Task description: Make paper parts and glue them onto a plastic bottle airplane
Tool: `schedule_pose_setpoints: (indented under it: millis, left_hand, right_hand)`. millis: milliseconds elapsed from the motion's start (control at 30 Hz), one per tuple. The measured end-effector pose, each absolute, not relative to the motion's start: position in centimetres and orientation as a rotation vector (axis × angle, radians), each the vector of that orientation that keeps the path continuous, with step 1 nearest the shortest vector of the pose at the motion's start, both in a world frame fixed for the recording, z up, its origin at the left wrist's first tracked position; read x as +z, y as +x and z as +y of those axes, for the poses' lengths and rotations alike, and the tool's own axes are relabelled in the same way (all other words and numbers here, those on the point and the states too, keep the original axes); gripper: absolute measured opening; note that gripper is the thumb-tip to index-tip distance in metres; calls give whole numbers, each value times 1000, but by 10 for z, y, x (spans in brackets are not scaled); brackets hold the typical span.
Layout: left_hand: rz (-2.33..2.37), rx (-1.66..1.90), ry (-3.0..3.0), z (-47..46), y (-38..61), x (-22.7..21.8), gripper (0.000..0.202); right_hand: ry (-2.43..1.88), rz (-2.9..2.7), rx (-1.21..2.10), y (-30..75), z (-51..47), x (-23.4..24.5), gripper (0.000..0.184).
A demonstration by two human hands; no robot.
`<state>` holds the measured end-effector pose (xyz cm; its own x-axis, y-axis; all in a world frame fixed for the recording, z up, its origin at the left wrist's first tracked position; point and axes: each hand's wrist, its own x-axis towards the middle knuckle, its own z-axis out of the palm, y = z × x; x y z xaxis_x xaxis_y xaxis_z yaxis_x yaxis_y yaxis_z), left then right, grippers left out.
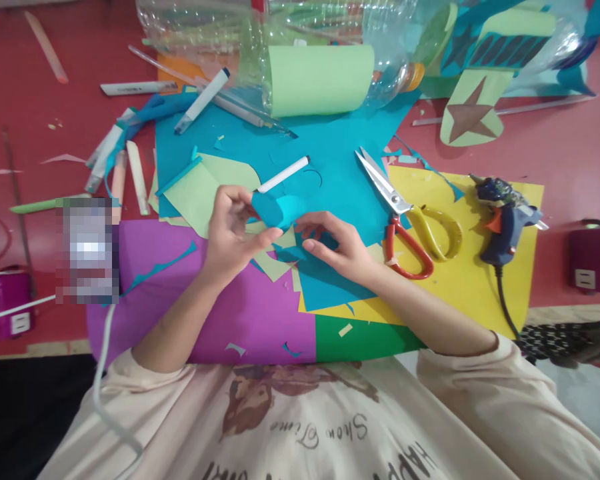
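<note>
Head view, looking down on the red table (pixel 545 157): the left hand (pixel 235 233) has its thumb and fingers closed on a curled blue paper piece (pixel 276 209), held above the near part of the large blue sheet (pixel 340 143). The right hand (pixel 337 243) is curved toward the paper's free end, thumb and fingers parted; whether a fingertip touches the piece, I cannot tell.

The step in hand looks like shaping or steadying that curl. The next move would call for a light left pinch, so the bend does not crease, and for right fingertips to meet the loose edge squarely.

Blue lies against blue here, so the far edge of the piece is hard to make out, and it may be a closed tube or only a bent strip. The left fingers are partly hidden behind it. Scissors (pixel 394 202) lie with their blades on the blue sheet and their handles toward the yellow sheet (pixel 473 283); a glue gun (pixel 503 230) rests near the yellow sheet's right edge, its cord running toward the near corner. By the table's far side, the bottle (pixel 323 80) with a pale green band is partly blurred. A phone (pixel 87 250) beside the purple sheet (pixel 180 320) is pixelated.
</note>
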<state>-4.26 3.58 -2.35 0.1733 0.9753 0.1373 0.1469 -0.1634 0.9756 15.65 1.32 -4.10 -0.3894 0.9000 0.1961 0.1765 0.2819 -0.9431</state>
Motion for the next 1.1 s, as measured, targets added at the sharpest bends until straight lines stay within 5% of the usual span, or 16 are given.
schedule_pose_setpoints:
  millis: [300,600,800,1100]
  left_hand:
    - [892,726,1799,20,-42,-25,41]
    - [1093,813,1779,12,-28,-27,9]
    - [1065,690,1676,12,-25,-28,16]
    - [1076,709,1710,15,-27,-35,26]
  right_hand:
    - [-1188,-1517,1230,158,18,-41,43]
    - [-1184,-1426,1415,158,20,-40,49]
    - [-1198,-1480,1399,158,19,-41,50]
    - [-1462,-1723,897,184,10,-2,17]
